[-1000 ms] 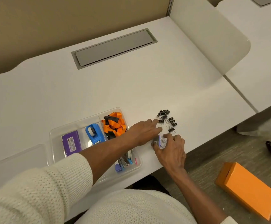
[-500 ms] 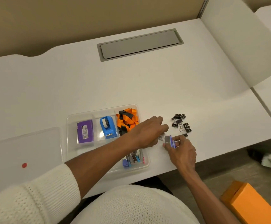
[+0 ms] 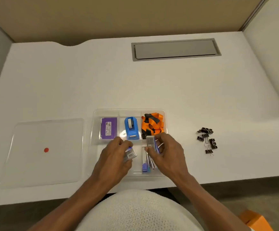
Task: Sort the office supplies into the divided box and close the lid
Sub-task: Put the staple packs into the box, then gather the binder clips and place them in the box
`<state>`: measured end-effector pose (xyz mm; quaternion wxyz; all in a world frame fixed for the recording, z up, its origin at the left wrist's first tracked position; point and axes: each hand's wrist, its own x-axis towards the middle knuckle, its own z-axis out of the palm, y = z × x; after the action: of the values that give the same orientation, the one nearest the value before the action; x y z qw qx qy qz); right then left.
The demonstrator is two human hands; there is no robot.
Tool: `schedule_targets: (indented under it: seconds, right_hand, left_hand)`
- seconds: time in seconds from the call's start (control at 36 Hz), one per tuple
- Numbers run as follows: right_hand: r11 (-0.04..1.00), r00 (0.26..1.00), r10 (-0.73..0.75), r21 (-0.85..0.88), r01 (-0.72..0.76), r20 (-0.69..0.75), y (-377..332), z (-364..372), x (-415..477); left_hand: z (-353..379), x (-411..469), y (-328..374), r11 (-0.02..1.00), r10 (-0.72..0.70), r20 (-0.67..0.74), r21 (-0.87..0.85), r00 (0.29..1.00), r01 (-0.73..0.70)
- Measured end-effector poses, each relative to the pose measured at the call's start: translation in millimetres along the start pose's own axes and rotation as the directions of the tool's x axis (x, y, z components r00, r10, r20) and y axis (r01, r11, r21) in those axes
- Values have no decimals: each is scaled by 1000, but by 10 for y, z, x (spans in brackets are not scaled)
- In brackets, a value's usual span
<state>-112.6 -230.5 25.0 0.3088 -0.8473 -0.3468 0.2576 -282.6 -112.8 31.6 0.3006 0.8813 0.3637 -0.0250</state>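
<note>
The clear divided box (image 3: 95, 127) sits near the desk's front edge. Its back row holds a purple box (image 3: 108, 128), a blue tape dispenser (image 3: 131, 128) and an orange-and-black lanyard (image 3: 152, 125). Pens and markers (image 3: 146, 166) lie in a front compartment. My left hand (image 3: 113, 157) grips a small silver staple box (image 3: 130, 155) over the front-left compartment. My right hand (image 3: 167, 151) holds a second small silver box (image 3: 150, 141) upright above the box's middle. Several black binder clips (image 3: 206, 140) lie loose on the desk to the right. The clear lid (image 3: 42, 152), with a red dot, lies flat at the left.
A grey cable hatch (image 3: 175, 49) is set into the desk at the back. A tan partition wall (image 3: 118, 15) runs behind, and a white divider (image 3: 272, 50) stands on the right. An orange box (image 3: 257, 221) sits on the floor at the lower right.
Both hands have moved left from beside the binder clips to above the divided box, each carrying a small silver box. The camera has swung left, so the lid shows in full.
</note>
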Motion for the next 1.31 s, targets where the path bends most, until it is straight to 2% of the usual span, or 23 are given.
schedule_targets:
  seconds: [0.19,0.33,0.47,0.58,0.64,0.75,0.83,0.97,1.06,1.19,1.31]
  right_hand:
    - [993,990,70,-107,-57,121,-254,431,-41]
    - [986,994,57,-163,-41,95,-289,541,-91]
    - [986,989,72,-158,-52,127,-319,533,-93]
    - [984,987,97,-161,-76,129,-292,494,-139]
    - [986,992,85,-154,-70,97,-261,449,-179]
    - [988,991,137,-73,-137,-10,-178,271,-252]
    - [990,979,135,-7,-138,-152,-48,89,-287]
    - [979,907,190,9,-201,-377,321,-255,-262]
    - [956,849,257,-9,-294,-462,617,-439,-219]
    - [868,778,385,-92,-489,-497,1110,-649,-111]
    - [828,783,441,-137,-544,-439,1419,-745,-7]
  left_hand:
    - [95,-83,-158,993,-117,45,-5,992,118]
    - [122,-36,-184,994,-104,84,-12,991,105]
    - [189,12,-247,976,-163,188,-114,969,186]
    - [278,18,-260,985,-167,147,-11,975,170]
    - [296,46,-234,985,-166,96,-20,981,169]
    - [253,157,-83,996,-24,52,92,998,19]
    - [157,282,189,992,75,16,97,997,-76]
    - [77,572,686,963,252,56,85,966,-256]
    - [124,792,972,911,394,86,95,915,-401]
    - [390,1213,1338,801,527,185,219,829,-558]
    - [726,1524,1617,726,551,296,289,780,-623]
